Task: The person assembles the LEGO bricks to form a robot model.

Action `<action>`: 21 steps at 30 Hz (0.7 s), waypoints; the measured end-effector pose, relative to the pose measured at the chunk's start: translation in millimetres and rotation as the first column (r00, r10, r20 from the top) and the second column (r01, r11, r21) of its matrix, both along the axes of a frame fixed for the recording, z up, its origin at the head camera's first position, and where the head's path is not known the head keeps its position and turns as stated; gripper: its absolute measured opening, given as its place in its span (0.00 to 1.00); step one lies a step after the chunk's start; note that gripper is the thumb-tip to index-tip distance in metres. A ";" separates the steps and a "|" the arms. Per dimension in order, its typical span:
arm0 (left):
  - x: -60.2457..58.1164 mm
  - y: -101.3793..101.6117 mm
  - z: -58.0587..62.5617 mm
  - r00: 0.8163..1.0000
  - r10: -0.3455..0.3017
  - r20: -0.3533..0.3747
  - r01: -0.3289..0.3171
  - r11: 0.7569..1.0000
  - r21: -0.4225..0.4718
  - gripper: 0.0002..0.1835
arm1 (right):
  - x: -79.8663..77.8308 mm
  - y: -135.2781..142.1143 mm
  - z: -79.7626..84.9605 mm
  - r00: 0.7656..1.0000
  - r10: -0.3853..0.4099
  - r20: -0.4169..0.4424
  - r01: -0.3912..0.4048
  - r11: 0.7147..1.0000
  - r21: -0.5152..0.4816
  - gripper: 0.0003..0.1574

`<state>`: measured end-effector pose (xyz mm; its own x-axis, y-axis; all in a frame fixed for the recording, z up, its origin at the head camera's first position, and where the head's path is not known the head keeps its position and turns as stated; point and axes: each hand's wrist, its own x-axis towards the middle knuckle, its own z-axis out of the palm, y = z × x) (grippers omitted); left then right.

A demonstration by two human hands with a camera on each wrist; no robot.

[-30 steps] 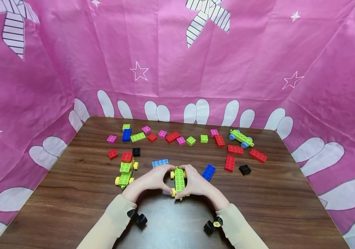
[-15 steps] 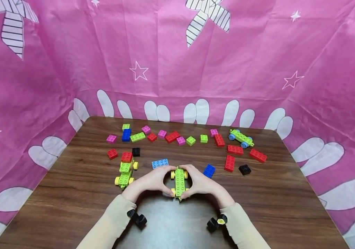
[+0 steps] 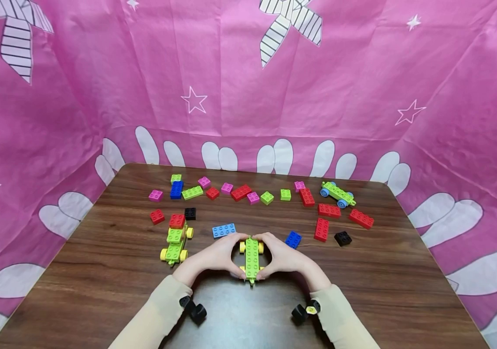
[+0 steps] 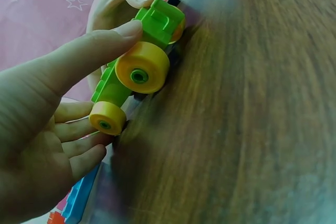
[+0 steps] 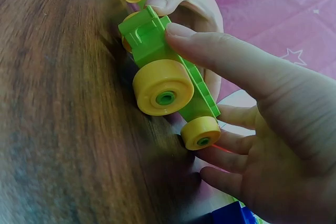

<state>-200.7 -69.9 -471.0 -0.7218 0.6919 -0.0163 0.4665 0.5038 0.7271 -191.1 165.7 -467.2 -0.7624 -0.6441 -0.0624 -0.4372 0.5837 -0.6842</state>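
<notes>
The left grip (image 3: 221, 254) and the right grip (image 3: 281, 255), both bare hands, are curled round one car (image 3: 252, 257) and clamped on it from its two sides, thumbs at the near end and fingers at the far end. The car is a green studded base on yellow wheels (image 4: 142, 66); it sits lengthwise between the grips, studs up, its small hitch (image 3: 252, 282) pointing back between the sleeves (image 3: 157, 305). In the left wrist view the left thumb (image 4: 128, 28) presses the car's edge near the hitch, and the right thumb (image 5: 181, 31) does the same across from it. Whether the wheels touch the surface (image 3: 379, 291) is hard to say, since the wrist views are tilted and partly blurred.

Left of the left grip stands a stacked car (image 3: 174, 250), also green with yellow wheels, a red block (image 3: 177, 221) on top. Just beyond the left grip lies a light-blue brick (image 3: 224, 230); just beyond the right grip, a blue brick (image 3: 293, 239). Farther right of the right grip are red bricks (image 3: 321, 229) and a black brick (image 3: 343, 238), with a blue-wheeled car (image 3: 339, 194) beyond them. Well past both grips hangs a pink cloth (image 3: 248, 97).
</notes>
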 end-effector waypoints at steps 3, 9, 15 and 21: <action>-0.2 -0.3 -1.8 1.000 0.001 -0.003 -0.001 1.000 0.013 0.51 | 0.2 -0.2 0.0 1.000 0.000 -0.004 0.000 1.000 -0.002 0.60; -1.1 -2.0 -4.9 1.000 -0.004 -0.011 0.004 0.999 0.035 0.51 | -0.6 -0.9 -1.5 1.000 0.002 -0.019 -0.002 1.000 -0.004 0.60; -2.6 -3.1 -5.9 1.000 -0.012 0.015 0.012 0.998 0.055 0.51 | -0.7 -0.9 -1.4 1.000 -0.003 -0.021 0.003 1.000 -0.005 0.60; -2.5 -4.6 -9.8 1.000 -0.016 0.021 0.014 0.998 0.061 0.51 | 0.8 -1.2 -1.3 1.000 0.001 -0.013 -0.001 1.000 -0.003 0.59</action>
